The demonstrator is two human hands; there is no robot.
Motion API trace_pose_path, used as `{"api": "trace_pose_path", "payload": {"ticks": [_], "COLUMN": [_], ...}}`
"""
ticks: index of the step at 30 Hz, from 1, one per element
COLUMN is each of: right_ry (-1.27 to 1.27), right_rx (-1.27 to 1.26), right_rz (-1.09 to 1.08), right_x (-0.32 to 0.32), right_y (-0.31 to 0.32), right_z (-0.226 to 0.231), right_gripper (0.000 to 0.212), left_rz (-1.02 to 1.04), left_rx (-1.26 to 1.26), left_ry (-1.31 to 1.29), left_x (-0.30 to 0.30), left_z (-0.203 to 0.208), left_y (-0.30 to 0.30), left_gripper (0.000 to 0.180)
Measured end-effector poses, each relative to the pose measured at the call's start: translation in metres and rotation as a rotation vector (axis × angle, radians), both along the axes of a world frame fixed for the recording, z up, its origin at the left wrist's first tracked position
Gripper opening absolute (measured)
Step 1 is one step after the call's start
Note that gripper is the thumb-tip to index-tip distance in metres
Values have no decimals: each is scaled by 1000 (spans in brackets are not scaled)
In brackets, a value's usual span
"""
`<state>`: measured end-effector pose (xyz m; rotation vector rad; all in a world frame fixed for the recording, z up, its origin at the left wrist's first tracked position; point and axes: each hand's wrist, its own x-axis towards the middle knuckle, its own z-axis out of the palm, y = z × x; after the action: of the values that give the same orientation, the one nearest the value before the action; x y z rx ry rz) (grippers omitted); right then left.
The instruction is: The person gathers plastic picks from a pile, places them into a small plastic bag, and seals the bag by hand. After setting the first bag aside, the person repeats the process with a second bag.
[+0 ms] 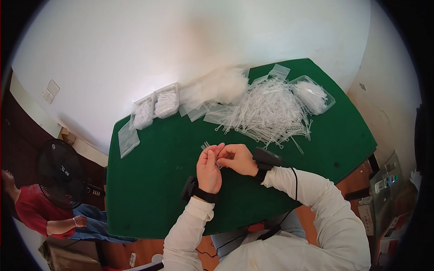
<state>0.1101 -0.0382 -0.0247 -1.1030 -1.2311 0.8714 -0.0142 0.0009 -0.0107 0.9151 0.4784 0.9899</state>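
Centrally, above green tabletop (153, 194): left hand (209, 169) and right hand (238, 159) brought together, fingertips meeting. Both grips clenched on a small bundle of thin clear plastic ties (207, 145), the free ends fanning out past the left fingertips, up and leftward, toward the far edge. Long axis of bundle roughly diagonal, near-right to far-left. Left hand nearer the protruding ends; right hand pinching at the near end, from the right. Dark bands at both wrists, a black unit (266, 158) on the right one.

Beyond the hands, farther and to the right: large loose heap of ties (271, 113), well apart from the grips, closer to the right hand. Clear shallow tray (327, 106) at far right, filled with white pieces. Two clear rectangular trays (156, 104) at far left, likewise filled. Flat transparent bags: one (128, 141) lying at the left edge, one small (279, 71) at the far edge. Any labels too small to tell.

Off the tabletop, lower left: black fan (58, 169), a seated person in red (34, 210).
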Motion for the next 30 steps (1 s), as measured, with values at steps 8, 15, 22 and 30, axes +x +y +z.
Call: {"api": "trace_pose_path", "payload": {"ticks": [8, 15, 22, 30], "right_ry": [38, -24, -289, -1209], "right_rx": [-101, -116, -16, 74], "right_rz": [116, 104, 116, -105], "right_x": [3, 4, 12, 65], "right_y": [-2, -2, 17, 113], "right_z": [9, 9, 36, 31], "right_gripper": [15, 17, 18, 11], "left_rz": [-126, -103, 25, 25], "left_rx": [8, 26, -87, -250], "left_ry": [-48, 34, -56, -138], "left_x": [-4, 1, -8, -13], "left_z": [-7, 1, -10, -8], "left_y": [3, -2, 16, 20], "left_gripper": [22, 20, 18, 14]}}
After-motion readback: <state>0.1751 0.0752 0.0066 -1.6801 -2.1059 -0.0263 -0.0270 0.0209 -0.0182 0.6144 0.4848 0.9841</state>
